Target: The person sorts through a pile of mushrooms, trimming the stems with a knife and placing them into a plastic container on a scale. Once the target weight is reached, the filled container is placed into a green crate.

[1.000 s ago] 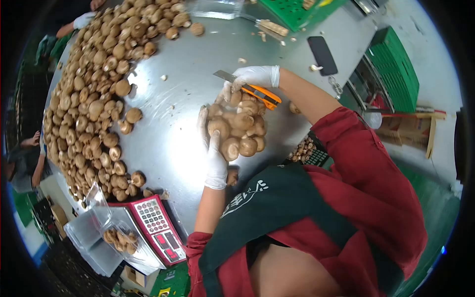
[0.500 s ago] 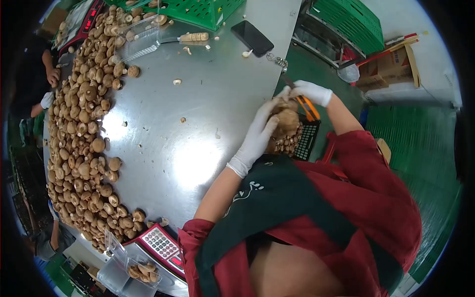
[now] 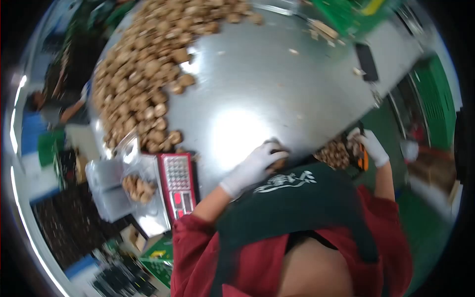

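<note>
My left hand (image 3: 255,166), in a white glove, is wrapped round a brown mushroom (image 3: 278,161) near the table's front edge, just above my green apron. My right hand (image 3: 370,144), also gloved, is over to the right, off the table, closed on an orange-handled tool (image 3: 365,161) whose blade I cannot make out. Beside that hand a dark crate (image 3: 352,171) holds many small mushroom stems (image 3: 335,154). A big heap of brown mushrooms (image 3: 143,74) covers the left and far side of the metal table (image 3: 257,74).
A red scale (image 3: 176,183) stands at the left front, with a clear box of mushrooms (image 3: 139,189) and empty plastic trays (image 3: 106,185) near it. A phone (image 3: 366,62), a wooden-handled tool (image 3: 324,29) and a green basket (image 3: 349,15) are far right. Another person (image 3: 64,106) is at the left.
The view has swung left. My hands have moved apart: the left holds a mushroom near the apron, while the right is by the crate with the orange tool.
</note>
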{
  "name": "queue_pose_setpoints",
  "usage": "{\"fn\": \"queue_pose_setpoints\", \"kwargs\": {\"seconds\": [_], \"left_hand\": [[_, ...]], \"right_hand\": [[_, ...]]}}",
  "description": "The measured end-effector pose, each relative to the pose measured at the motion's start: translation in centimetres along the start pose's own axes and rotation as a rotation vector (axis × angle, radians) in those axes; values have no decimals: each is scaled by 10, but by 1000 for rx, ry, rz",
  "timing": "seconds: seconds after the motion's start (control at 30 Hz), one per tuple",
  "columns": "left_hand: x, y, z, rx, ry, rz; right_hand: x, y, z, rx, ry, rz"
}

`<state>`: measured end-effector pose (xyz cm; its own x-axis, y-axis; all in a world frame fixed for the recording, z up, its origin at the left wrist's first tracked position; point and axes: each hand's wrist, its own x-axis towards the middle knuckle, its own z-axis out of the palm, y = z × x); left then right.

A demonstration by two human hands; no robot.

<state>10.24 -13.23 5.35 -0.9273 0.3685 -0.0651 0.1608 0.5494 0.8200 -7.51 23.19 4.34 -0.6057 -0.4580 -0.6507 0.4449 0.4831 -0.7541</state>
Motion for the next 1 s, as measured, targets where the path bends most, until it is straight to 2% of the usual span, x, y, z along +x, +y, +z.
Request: {"fn": "queue_pose_setpoints", "kwargs": {"seconds": [0.13, 0.17, 0.2, 0.23, 0.3, 0.37, 0.43, 0.5, 0.53, 0.57, 0.6, 0.67, 0.7, 0.77, 0.83, 0.93, 1.0], "left_hand": [[43, -9, 20, -120, 220, 1], [56, 2, 18, -140, 156, -43], [67, 5, 25, -144, 206, 80], [78, 14, 28, -187, 157, 57], [84, 18, 23, -99, 190, 87], [74, 16, -12, 11, 310, 25], [48, 2, -63, 151, 406, -68], [7, -2, -116, 372, 594, -293], [-23, 2, -144, 416, 759, -274], [-52, 14, -167, 684, 758, -469], [-82, 10, -177, 797, 787, -720], [-131, 21, -192, 985, 920, -861], [-152, 19, -191, 1042, 890, -1026], [-191, 8, -180, 1012, 802, -1236], [-216, -2, -166, 949, 758, -1304], [-232, -13, -152, 932, 897, -1256], [-236, -15, -148, 937, 1002, -1291]], "right_hand": [[-4, -60, 20, 12, -13, -13], [-4, -69, 20, 6, -9, -44], [-3, -76, 21, 2, -2, -76], [-1, -79, 23, 62, 23, -161], [6, -83, 28, 187, 66, -319], [9, -98, 56, 343, 101, -368], [26, -97, 89, 488, 134, -212], [39, -100, 128, 440, -62, -176], [45, -107, 147, 292, -95, -176], [54, -112, 160, 143, -125, -177], [72, -109, 166, -35, -117, -175], [100, -118, 177, -490, 103, -693], [113, -122, 181, -712, 218, -951], [142, -132, 167, -878, 194, -792], [158, -158, 161, -1068, 225, -700], [179, -200, 175, -1211, 283, -983], [188, -241, 222, -1132, 186, -1170]]}}
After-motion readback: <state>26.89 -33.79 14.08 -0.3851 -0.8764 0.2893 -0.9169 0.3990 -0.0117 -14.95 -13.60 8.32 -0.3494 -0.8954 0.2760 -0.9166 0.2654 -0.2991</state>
